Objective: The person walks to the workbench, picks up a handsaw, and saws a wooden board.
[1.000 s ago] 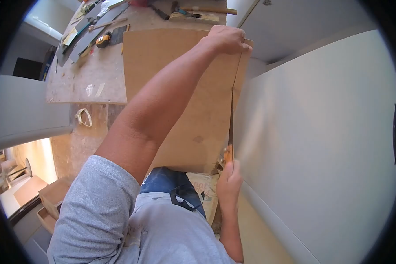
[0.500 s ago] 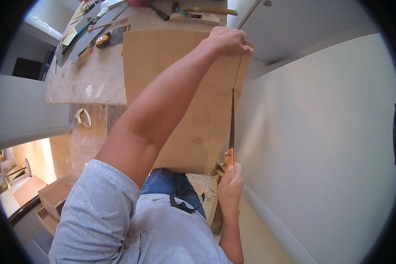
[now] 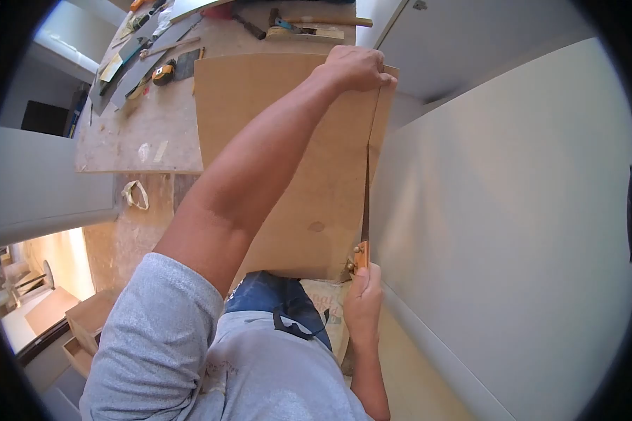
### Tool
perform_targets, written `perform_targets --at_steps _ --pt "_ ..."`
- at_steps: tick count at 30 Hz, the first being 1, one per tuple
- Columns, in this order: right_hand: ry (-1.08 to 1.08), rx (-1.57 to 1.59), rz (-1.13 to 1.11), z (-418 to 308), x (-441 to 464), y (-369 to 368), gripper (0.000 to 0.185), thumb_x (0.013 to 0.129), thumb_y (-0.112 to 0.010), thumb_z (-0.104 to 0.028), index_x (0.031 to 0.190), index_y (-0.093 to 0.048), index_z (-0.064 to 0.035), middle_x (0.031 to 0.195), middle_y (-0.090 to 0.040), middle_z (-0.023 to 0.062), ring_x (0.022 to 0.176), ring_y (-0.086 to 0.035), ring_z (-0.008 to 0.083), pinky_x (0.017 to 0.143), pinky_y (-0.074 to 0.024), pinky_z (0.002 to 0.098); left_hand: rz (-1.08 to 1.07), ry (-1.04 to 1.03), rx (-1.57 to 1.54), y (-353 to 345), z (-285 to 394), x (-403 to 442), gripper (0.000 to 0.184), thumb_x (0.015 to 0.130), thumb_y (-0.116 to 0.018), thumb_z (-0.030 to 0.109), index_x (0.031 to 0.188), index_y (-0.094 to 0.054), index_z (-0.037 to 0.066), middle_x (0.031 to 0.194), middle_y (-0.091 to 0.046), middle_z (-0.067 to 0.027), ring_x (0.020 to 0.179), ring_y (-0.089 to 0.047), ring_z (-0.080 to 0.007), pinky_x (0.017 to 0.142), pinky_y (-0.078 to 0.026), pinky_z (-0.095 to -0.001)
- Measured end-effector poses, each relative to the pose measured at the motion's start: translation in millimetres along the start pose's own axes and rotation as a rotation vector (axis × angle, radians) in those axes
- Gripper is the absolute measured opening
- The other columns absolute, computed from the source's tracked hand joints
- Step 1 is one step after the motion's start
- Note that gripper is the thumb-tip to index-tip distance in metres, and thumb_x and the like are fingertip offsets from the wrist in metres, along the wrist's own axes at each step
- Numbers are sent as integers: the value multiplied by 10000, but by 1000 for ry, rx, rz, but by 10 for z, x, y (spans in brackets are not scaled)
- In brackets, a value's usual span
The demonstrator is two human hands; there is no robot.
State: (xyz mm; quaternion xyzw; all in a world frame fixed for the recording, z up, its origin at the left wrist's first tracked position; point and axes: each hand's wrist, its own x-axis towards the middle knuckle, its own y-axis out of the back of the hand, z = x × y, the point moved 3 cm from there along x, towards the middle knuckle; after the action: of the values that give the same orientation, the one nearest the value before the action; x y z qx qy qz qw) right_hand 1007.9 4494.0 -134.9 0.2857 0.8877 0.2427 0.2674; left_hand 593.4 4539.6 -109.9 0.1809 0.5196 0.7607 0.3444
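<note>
A brown wooden board stretches from the workbench toward my body, with a dark line running along its right side near the edge. My left hand is closed on the board's far right corner, fingers bent over the edge. Lower down, my right hand wraps round the orange wooden handle of a handsaw. The saw's dark, narrow blade points away from me and sits at the slit near the board's right edge. My left forearm crosses over the board and hides part of it.
The workbench holds a tape measure, a hammer, a hand plane and several strips and tools. A large pale panel stands close on the right. Wooden boxes lie at lower left.
The view has shifted slightly, with board and bench a little lower in it. My right hand and the saw show only a small shift; my left hand keeps its hold on the corner.
</note>
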Motion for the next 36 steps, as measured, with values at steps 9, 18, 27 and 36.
perform_targets --at_steps 9,18,27,36 --pt "171 -14 69 -688 1445 -253 418 1109 -445 -346 1099 -565 54 946 -661 363 970 -622 580 795 -489 594 27 -32 -25 3 -12 10 615 921 -649 648 1219 -741 119 1155 -767 -129 1138 -701 -323 976 -528 -447" --pt "40 -14 19 -54 266 -97 361 1117 -408 -306 1118 -568 18 907 -620 326 881 -610 527 795 -493 533 -48 -15 -11 -25 -18 48 631 918 -646 652 1223 -738 108 1172 -765 -133 1145 -699 -318 995 -518 -433" --pt "61 -39 9 -440 904 -96 398 1110 -427 -331 1077 -560 43 904 -627 348 869 -602 549 768 -483 554 23 -18 0 12 5 4 592 938 -638 645 1176 -746 114 1147 -774 -79 1157 -697 -268 974 -521 -407" --pt "165 -5 35 -319 1351 -357 402 1115 -420 -331 1085 -565 42 944 -634 342 902 -626 525 790 -490 529 -1 10 59 21 67 -21 551 944 -639 628 1181 -746 142 1154 -774 -63 1162 -694 -262 971 -523 -404"
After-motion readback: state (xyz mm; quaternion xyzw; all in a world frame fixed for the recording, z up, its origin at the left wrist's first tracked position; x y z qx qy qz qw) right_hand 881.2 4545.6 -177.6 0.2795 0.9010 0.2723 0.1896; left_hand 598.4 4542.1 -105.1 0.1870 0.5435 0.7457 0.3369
